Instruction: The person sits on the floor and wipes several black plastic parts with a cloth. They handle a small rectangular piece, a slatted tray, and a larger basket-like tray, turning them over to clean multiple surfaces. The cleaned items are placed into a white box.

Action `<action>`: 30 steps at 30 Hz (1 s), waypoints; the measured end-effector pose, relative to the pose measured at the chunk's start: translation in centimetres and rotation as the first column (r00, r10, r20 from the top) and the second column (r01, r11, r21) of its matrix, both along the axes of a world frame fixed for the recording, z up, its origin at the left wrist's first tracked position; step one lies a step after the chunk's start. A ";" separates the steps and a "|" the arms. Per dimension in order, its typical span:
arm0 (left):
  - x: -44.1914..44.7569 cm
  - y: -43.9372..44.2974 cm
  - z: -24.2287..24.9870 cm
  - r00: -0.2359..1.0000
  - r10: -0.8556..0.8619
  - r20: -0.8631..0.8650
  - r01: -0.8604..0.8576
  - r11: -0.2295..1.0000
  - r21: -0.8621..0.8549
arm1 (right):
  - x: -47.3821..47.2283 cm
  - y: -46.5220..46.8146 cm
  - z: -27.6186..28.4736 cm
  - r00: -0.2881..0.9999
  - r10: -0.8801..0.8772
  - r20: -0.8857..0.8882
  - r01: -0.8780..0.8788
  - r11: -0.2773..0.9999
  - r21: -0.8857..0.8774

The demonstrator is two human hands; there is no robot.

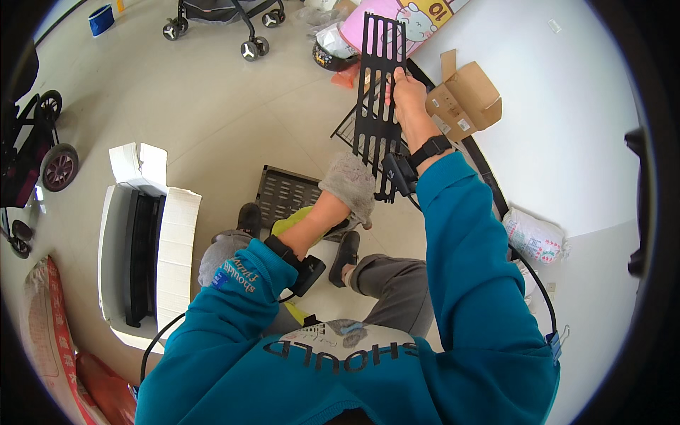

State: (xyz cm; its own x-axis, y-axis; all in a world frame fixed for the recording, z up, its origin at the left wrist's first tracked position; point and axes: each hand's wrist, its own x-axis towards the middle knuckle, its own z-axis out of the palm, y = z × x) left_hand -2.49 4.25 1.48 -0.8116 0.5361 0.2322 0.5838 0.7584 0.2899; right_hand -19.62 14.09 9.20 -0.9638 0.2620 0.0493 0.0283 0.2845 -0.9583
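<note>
My right hand [408, 94] grips the right edge of a black slotted panel [375, 85], held up lengthwise before me. A grey cloth [348, 183] covers my left hand [345, 186] near the panel's lower end; the fingers are hidden under it. Beneath, on the floor, lies a dark perforated tray [287, 194], with a yellow-green item [291, 219] at its near side. Behind the panel a black wire rack [346, 127] is partly visible. To the left, an open white carton [178, 255] holds black slotted parts [144, 255].
An open brown cardboard box [465, 101] stands by the right wall, with a white sack [534, 236] nearer me. Stroller wheels [249, 50] are at the top, another wheeled frame [59, 167] at the left. A red-and-white sack [50, 329] lies lower left.
</note>
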 end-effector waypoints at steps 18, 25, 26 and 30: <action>1.4 -1.9 -3.4 0.523 -0.695 0.493 -0.538 0.180 0.823 | 7.8 1.5 -0.9 0.715 0.690 -0.110 -0.541 0.448 -0.712; -1.3 -2.9 1.1 0.836 0.039 0.547 -0.045 0.999 -0.002 | 8.1 3.2 2.4 0.938 0.323 -0.127 -0.328 0.945 -0.018; -1.7 -3.0 0.6 0.947 0.030 0.320 -0.125 0.951 0.282 | 8.6 2.7 1.4 0.925 0.340 -0.167 -0.318 0.936 0.149; -2.4 -3.2 -3.8 0.954 0.279 -0.105 -0.207 0.873 0.441 | 11.2 1.3 -1.9 0.948 0.297 -0.116 -0.272 0.943 0.192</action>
State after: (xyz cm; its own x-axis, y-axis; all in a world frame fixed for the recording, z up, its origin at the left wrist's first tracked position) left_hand -4.85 1.06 -2.30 -0.8357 0.1489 0.5285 0.4625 0.7097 0.5315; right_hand -8.42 15.41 7.28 -0.9765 -0.0468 0.2102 -0.2102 0.4207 -0.8825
